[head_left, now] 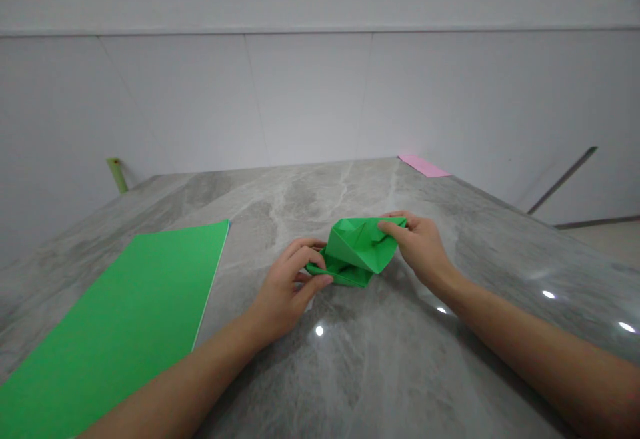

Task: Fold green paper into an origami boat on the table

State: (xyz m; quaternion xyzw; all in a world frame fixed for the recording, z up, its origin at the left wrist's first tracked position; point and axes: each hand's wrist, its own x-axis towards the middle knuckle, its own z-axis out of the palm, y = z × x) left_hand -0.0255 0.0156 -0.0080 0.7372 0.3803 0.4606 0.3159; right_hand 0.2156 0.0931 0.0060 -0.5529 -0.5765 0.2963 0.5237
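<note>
A partly folded piece of green paper [357, 249] lies near the middle of the grey marble table [350, 372], its upper flaps raised. My left hand [287, 289] pinches its lower left corner between thumb and curled fingers. On the other side, my right hand [420, 246] grips the upper right flap, with the thumb on top and the fingers behind the paper. Both forearms reach in from the bottom edge of the view.
A large flat green sheet [120, 332] lies on the table's left side, reaching to the near edge. A pink sheet [424, 165] rests at the far right corner. A pale green stick [117, 174] stands beyond the far left corner. White walls surround the table.
</note>
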